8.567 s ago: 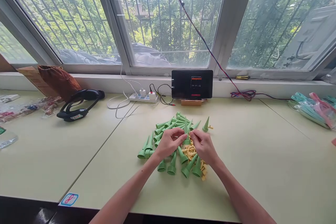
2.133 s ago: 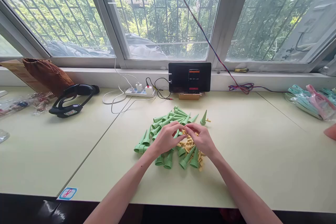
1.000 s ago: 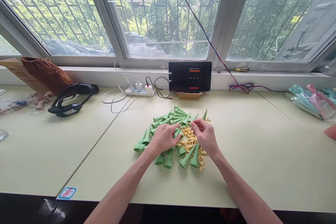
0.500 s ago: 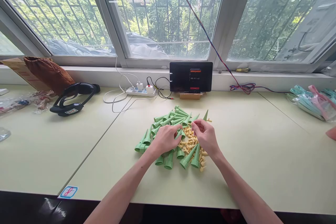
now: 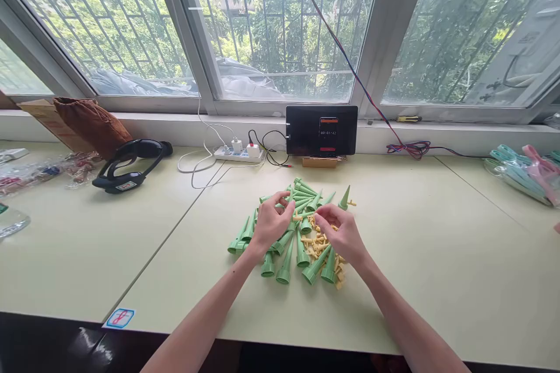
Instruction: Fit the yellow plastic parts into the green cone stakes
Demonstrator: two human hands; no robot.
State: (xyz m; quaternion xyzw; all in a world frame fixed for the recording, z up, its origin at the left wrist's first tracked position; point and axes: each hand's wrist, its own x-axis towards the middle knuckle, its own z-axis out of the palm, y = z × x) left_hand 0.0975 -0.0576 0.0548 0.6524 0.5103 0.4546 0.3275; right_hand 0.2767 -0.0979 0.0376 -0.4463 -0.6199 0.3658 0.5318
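Hands (image 5: 271,222) parted; green cones (image 5: 305,226), yellow pieces (image 5: 320,242) between.

Left hand (image 5: 272,222) higher, more cones (image 5: 286,267) visible

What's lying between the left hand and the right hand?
Green cones and yellow pegs lie between the left hand and the right hand, as the head view shows.

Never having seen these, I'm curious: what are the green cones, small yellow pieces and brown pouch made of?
Green cones: probably moulded plastic, satin, judging by matching shapes.
Small yellow pieces: likely matt plastic, evenly coloured, but too small for certainty.
Brown pouch: perhaps suede or velvety cloth, matt, with soft folds.
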